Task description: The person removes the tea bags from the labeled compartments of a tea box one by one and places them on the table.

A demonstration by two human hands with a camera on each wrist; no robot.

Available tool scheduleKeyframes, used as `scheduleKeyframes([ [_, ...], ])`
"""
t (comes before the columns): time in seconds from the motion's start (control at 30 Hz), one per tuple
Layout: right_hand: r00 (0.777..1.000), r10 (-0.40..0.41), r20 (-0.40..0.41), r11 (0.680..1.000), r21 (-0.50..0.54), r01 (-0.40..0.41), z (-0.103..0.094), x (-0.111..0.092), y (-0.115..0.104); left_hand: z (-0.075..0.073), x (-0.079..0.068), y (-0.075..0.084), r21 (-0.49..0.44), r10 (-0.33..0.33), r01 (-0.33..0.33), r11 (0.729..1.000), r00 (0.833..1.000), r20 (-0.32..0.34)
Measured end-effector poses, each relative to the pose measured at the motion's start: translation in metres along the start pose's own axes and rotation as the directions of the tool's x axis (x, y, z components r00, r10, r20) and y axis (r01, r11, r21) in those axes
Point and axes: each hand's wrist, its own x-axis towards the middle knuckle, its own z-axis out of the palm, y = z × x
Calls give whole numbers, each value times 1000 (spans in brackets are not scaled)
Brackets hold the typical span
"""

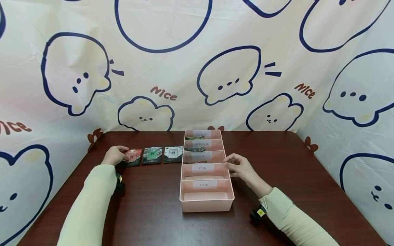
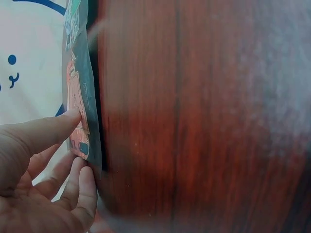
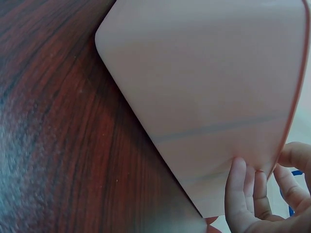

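L hand (image 1: 114, 156) is pinching red pkt (image 1: 134, 156) nr table's (image 1: 147, 205) far L corner; R hand (image 1: 243, 168) is gripping pink box's (image 1: 206, 206) R rim. Green-label pkt (image 1: 152, 160) + white-label pkt (image 1: 173, 158) are lying btwn, box stretching from nr far edge toward front edge.

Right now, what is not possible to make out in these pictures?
Red packet, left end; head view: partly covered by left hand.
Green packet, left wrist view: cut off by top edge.
Box, floor of two farthest compartments; head view: hidden by dividers.
White-labelled packet, small print; head view: too small.
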Motion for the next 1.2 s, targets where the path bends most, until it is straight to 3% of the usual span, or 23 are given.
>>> scheduleKeyframes([
  [0.5,1000,7,13,1000,-9,-7,-3,-2,-2,2,-2,-3,-19,-1,1,1000,1000,6],
  [0.77,1000,9,-2,1000,-22,-9,-1,-1,-1,-10,-11,3,-148,55,-51,988,998,21],
  [0.93,1000,2,-6,1000,-26,-3,-2,0,-1,-19,-19,25,-259,121,-114,959,993,11],
  [1.2,1000,5,-9,1000,-25,-5,-2,1,0,-19,-47,83,-326,231,-231,917,972,-39],
])
